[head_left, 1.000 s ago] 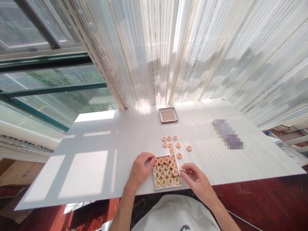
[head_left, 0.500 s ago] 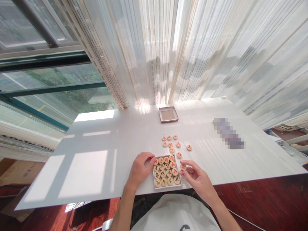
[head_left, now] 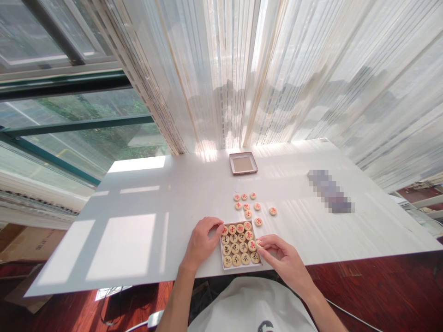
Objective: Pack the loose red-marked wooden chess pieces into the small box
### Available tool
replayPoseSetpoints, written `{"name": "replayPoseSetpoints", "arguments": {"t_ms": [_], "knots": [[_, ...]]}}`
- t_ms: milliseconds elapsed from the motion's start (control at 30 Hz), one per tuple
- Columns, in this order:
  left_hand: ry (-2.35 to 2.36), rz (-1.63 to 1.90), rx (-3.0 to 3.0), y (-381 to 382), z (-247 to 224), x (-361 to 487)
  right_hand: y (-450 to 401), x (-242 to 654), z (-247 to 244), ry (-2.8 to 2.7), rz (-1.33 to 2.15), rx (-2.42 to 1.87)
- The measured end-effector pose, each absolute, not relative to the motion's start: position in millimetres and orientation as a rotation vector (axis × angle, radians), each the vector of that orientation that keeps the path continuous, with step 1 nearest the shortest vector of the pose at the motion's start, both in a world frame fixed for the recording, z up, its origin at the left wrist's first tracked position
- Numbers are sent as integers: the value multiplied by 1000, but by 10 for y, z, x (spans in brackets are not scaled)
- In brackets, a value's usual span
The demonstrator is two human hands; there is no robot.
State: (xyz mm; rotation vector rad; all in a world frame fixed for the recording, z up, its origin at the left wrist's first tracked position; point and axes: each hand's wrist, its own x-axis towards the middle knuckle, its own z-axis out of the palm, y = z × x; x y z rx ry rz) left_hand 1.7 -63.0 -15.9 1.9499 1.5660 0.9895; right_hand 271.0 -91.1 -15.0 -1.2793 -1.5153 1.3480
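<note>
From where I stand, the left hand (head_left: 204, 242) curves loosely at the far left corner of a shallow box (head_left: 241, 267), its fingertips touching there; whether it truly grips, I can't tell. The right hand (head_left: 285, 259) is nearly closed, thumb and fingers pinching one round piece (head_left: 259, 244), tilted, at the box's right edge. Inside the box, lettered discs (head_left: 235, 248) sit four by four, red characters along the far row and partway down the right side, black on the others. Just beyond, nine loose red-marked pieces (head_left: 248, 214) lie on the white table (head_left: 194, 193), and farther back sits a brown-rimmed tray (head_left: 243, 164).
</note>
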Motion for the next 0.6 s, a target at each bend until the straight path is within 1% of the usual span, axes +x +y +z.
{"name": "replayPoseSetpoints", "arguments": {"t_ms": [133, 400, 600], "knots": [[1564, 1004, 1958, -632, -151, 17, -963, 2692, -117, -1616, 1310, -1293], [1568, 977, 1944, -638, -154, 6, -1076, 2716, -129, -1863, 1101, -1204], [1564, 986, 1949, -634, -158, 5, -1130, 2738, -200, -1908, 1033, -1214]]}}
